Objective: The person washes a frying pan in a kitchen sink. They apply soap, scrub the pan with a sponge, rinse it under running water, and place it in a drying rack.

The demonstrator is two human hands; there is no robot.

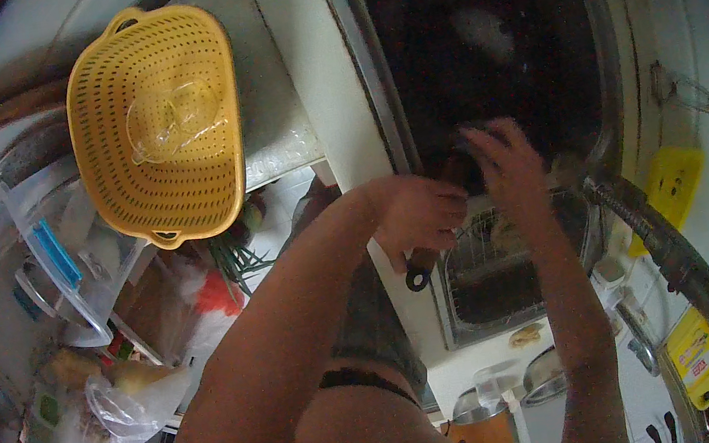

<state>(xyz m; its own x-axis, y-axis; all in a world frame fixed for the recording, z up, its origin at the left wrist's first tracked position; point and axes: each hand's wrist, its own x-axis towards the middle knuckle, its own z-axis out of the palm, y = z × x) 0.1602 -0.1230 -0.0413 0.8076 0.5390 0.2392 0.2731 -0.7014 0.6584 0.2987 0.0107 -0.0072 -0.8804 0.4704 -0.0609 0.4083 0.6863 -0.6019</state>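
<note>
My left hand [422, 211] is closed around a brown handle [425, 257] that has a black ring at its near end. The handle slants over the near edge of a large dark sink basin [553, 75]. What its far end joins is lost in shadow. Close by, my right hand [509, 153] is over the basin's near edge, its fingers bent near the handle's far end; whether they grip anything is too dim to tell. A smaller basin with a wire rack [489, 291] lies beneath my right forearm.
A yellow perforated basket [90, 130] with clear pieces inside stands at the left. Plastic bags [130, 420] and a clear lidded container [58, 266] crowd below it. A faucet hose [651, 225], a yellow tray [672, 187] and yellow bottles [698, 359] line the right side.
</note>
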